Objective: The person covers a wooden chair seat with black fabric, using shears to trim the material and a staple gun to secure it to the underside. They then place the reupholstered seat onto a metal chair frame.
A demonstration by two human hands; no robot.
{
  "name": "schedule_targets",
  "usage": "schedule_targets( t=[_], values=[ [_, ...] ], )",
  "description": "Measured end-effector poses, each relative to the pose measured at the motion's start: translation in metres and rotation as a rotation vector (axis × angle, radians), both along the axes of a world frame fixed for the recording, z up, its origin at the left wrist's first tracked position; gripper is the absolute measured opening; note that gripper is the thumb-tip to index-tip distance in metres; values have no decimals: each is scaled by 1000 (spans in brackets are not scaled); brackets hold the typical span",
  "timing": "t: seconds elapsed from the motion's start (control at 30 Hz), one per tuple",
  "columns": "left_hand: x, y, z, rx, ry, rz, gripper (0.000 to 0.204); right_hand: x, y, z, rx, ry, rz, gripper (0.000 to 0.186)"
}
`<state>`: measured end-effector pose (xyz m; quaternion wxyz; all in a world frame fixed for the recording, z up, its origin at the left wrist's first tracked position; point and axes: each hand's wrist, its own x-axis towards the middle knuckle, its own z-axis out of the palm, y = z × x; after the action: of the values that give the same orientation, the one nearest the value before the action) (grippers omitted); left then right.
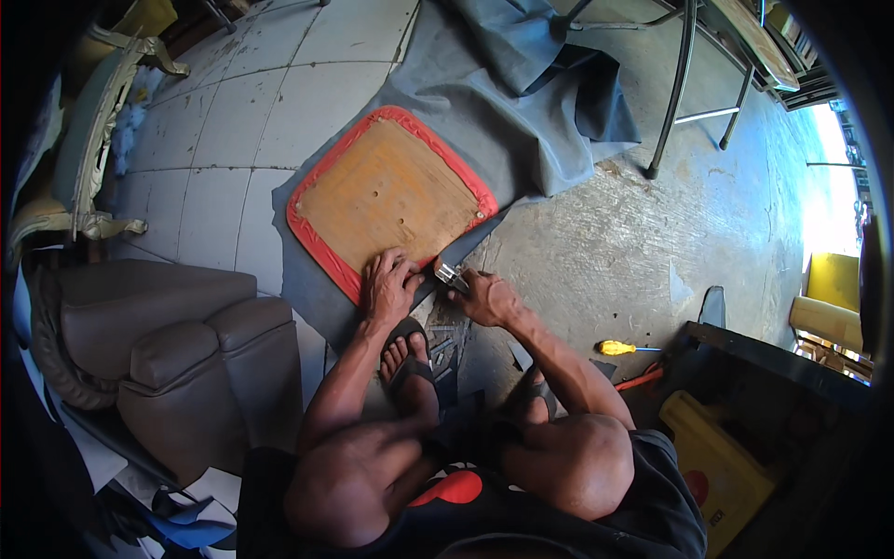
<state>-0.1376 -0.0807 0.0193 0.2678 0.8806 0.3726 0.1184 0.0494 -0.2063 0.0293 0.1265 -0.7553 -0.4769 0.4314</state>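
My left hand rests with bent, parted fingers on the near edge of a square board, which has red fabric wrapped around its brown face as a border. My right hand grips a silver staple gun, its nose at the board's near edge. The board lies on a grey sheet of material, bunched up toward the back. My sandalled left foot stands just below the board, beside small grey scraps.
Brown padded seat cushions and an ornate chair frame are at the left. A yellow screwdriver lies on the concrete floor at the right, near a dark open box holding a yellow case. Metal furniture legs stand at the upper right.
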Motion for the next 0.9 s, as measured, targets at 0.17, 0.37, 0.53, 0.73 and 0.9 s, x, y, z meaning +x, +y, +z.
schedule_targets(
  t=[0.17, 0.37, 0.53, 0.73, 0.9],
  values=[
    [-23, 14, -16, -86, -65, -47, 23, -28, 0, 6, 57, -16, -6, 49],
    [-22, 16, -21, -104, -97, -76, 22, -24, 5, 9, -9, -57, 27, 52],
    [-25, 12, -16, 72, -194, -190, 40, 4, -3, 25, -106, -14, 96, 56],
    [-27, 12, -22, -84, -77, -90, 21, 24, 7, 9, -49, -49, -99, 48],
    [-23, 16, -18, -103, -56, -101, 21, 35, 15, 20, -30, -78, -40, 44]
  ],
)
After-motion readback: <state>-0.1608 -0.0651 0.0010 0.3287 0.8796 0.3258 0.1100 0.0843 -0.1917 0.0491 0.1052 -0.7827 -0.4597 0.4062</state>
